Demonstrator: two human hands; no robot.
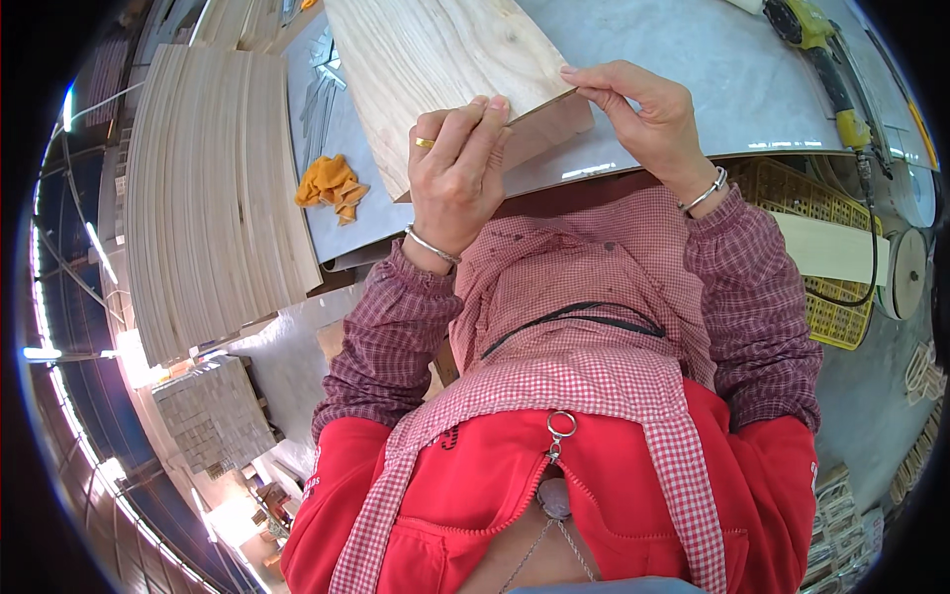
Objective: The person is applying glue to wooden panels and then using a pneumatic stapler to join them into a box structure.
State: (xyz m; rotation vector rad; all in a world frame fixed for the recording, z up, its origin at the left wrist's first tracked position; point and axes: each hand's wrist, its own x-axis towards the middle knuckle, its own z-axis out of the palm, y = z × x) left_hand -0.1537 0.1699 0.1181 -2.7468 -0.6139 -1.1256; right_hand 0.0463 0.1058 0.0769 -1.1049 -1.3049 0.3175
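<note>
A pale wooden board (pixel 435 49) with visible grain is tilted over the blue-grey worktable (pixel 653 49). My left hand (pixel 455 168), with a ring and a bracelet, closes on its near edge, fingertips bent together over the wood. At the board's right corner, my right hand (pixel 648 109) pinches the edge between thumb and forefinger. Below that edge shows a second wood-coloured surface (pixel 549 139); whether it is a separate piece or a reflection, I cannot tell. The far end of the board runs out of the picture.
A tall stack of wooden boards (pixel 208 188) stands on the left. Beside it are an orange cloth (pixel 332 186) and thin metal strips (pixel 319 99). A yellow-green power tool (pixel 816 49) lies at the far right with a dark cable. A yellow plastic crate (pixel 836 322) is below the table edge.
</note>
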